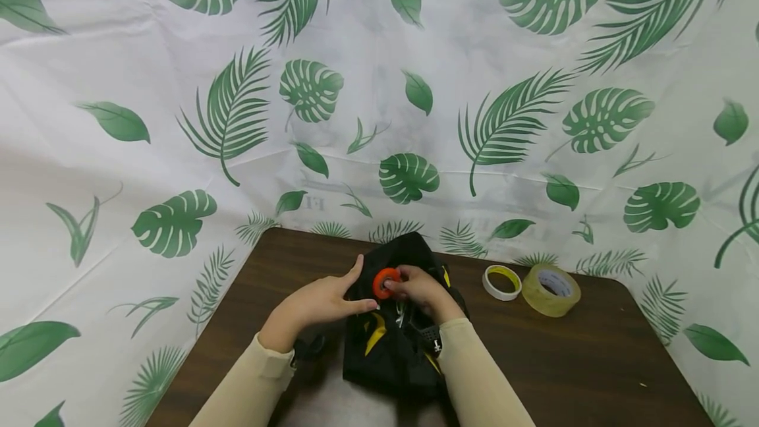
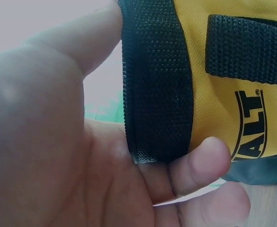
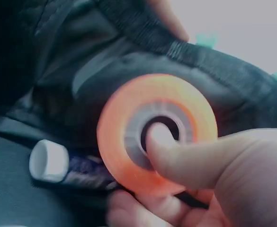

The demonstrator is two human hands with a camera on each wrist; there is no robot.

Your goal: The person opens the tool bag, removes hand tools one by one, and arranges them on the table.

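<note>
A black and yellow zippered bag [image 1: 385, 364] lies open on the table. In the left wrist view, its yellow side [image 2: 209, 111] carries a black strap and part of some printed lettering. My left hand [image 1: 314, 303] holds the bag's zippered edge, thumb on one side and fingers on the other. Over the bag's opening, my right hand [image 1: 425, 292] pinches an orange roll of tape [image 3: 117, 120], its thumb at the grey core's hole. Beside the roll in the right wrist view lies a dark blue tube with a white end [image 3: 50, 161], against the black lining.
To the right on the brown table [image 1: 534, 354] stand a narrow white tape roll [image 1: 503, 294] and a wider clear tape roll [image 1: 548, 298], side by side. A white cloth with green leaves [image 1: 367, 130] hangs behind the table and along both sides.
</note>
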